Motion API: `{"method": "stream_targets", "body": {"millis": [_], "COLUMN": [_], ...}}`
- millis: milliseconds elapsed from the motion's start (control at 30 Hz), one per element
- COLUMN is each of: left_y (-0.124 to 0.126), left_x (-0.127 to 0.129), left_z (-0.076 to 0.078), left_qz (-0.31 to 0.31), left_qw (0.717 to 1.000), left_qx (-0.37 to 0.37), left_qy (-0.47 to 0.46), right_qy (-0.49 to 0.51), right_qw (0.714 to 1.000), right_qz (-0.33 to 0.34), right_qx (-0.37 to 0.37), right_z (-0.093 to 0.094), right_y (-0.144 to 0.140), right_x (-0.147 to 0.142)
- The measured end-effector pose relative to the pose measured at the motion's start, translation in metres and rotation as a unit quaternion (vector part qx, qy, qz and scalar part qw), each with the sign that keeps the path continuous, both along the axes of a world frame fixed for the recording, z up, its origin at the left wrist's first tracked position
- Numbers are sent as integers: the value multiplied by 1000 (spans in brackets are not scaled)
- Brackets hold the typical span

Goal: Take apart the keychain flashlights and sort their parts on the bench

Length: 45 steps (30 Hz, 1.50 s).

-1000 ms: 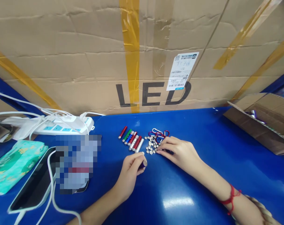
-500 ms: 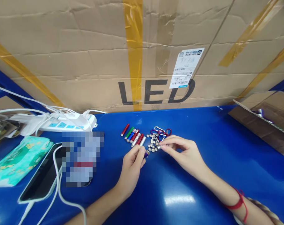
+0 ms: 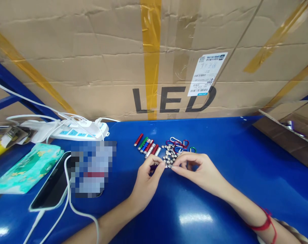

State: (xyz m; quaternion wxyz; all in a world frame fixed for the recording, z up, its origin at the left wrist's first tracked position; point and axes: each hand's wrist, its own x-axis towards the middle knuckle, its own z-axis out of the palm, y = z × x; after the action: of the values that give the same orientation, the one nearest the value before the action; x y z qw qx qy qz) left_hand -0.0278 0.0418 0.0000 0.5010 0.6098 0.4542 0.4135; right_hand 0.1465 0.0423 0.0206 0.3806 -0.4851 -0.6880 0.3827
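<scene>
The left hand (image 3: 147, 178) pinched a small purple tube (image 3: 154, 167), axis pointing right; the right hand (image 3: 198, 169) fingertips, narrow on a button cell (image 3: 168, 165), met its open end.

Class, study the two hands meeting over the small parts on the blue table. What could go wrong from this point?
1. The left hand and right hand pinch tiny parts at their fingertips; one could slip and roll off.
2. The loose button batteries lie right beside the fingers, so a nudge might scatter them.
3. The white cable trails near the left forearm and could snag.
</scene>
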Motion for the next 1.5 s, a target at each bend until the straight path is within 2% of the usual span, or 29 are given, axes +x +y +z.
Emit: {"method": "stream_targets", "body": {"millis": [100, 267, 433, 667, 867, 1067, 1233, 1500], "left_y": [0, 0, 0, 2, 3, 3, 6, 7], "left_x": [-1, -2, -2, -2, -3, -3, -4, -4], "left_z": [-4, -11, -13, -14, -12, -11, -15, -13], "left_qz": [3, -21, -59, -50, -56, -50, -56, -54], "left_qw": [1000, 996, 995, 996, 991, 987, 985, 993], "left_qx": [22, 83, 74, 66, 122, 148, 158, 94], "left_qy": [4, -11, -38, -23, 14, 33, 39, 45], "right_qy": [6, 47, 73, 63, 29, 31, 59, 52], "right_qw": [999, 981, 972, 974, 978, 978, 970, 973], "right_qz": [16, 57, 60, 19, 15, 35, 23, -9], "right_qx": [-45, -177, -216, -215, -208, -204, -233, -225], "right_z": [4, 4, -1, -10, -13, -10, -6, -12], "right_y": [1, 5, 9, 9, 8, 7, 7, 8], "right_x": [2, 5, 6, 2, 2, 1, -2, 3]}}
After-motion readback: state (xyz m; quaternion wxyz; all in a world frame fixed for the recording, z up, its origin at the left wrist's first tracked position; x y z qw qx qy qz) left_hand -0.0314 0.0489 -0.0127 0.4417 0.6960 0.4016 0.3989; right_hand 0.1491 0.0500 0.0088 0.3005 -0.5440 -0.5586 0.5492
